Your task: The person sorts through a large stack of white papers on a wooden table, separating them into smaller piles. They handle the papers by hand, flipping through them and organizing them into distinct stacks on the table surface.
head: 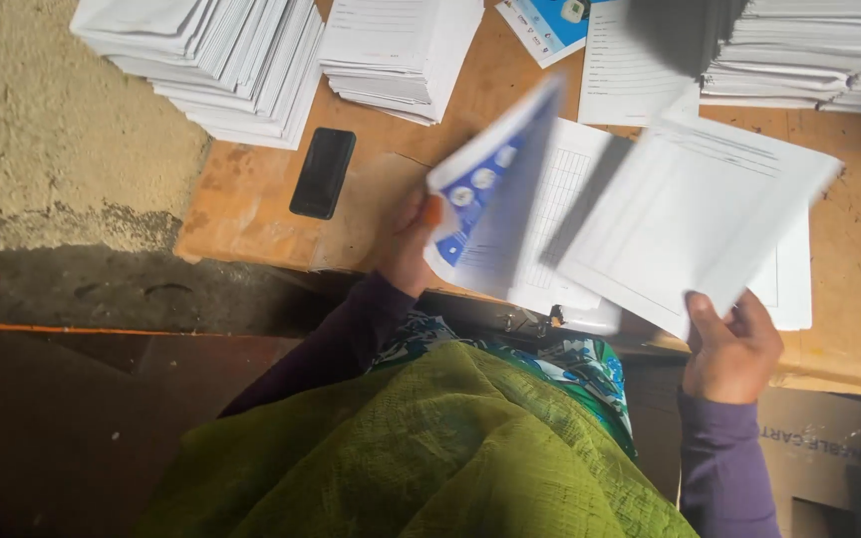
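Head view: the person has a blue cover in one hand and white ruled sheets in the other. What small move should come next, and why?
Probably bringing the two together: the left hand holds the blue cover lifted open and tilted, while the right hand holds the white ruled sheets by their lower edge beside it, above the wooden table. Sliding the sheets under the cover looks like the natural next step.

Phone (322,171) on table (251,199) — paper stacks (221,60) behind.
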